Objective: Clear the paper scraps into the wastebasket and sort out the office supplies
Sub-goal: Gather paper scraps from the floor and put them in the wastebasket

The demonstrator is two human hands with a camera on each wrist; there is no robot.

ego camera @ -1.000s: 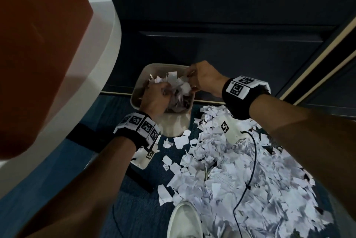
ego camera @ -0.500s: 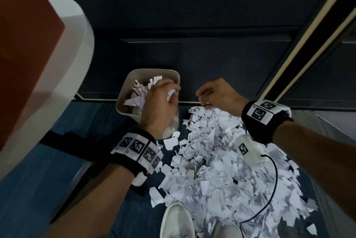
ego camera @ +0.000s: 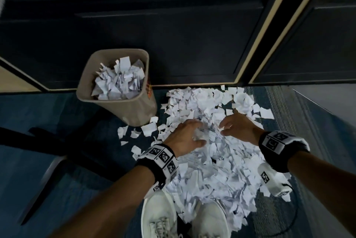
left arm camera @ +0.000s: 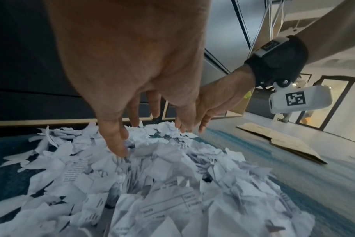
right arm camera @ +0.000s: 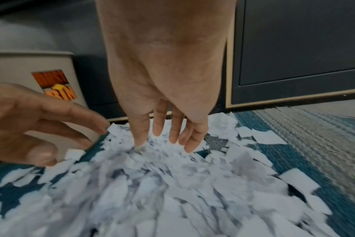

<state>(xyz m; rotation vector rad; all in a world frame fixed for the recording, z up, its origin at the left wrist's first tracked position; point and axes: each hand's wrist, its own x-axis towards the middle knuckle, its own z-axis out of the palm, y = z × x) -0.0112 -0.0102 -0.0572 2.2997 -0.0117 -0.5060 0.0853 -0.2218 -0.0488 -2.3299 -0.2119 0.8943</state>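
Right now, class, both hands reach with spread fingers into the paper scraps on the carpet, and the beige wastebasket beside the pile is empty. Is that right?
One detail is wrong: the wastebasket is not empty. The head view shows it heaped with scraps up to its rim. The rest stands: the left hand and right hand reach with spread fingers into the paper scraps on the carpet beside it.

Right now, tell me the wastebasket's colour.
Beige, with an orange label on its side; the wastebasket shows best in the head view.
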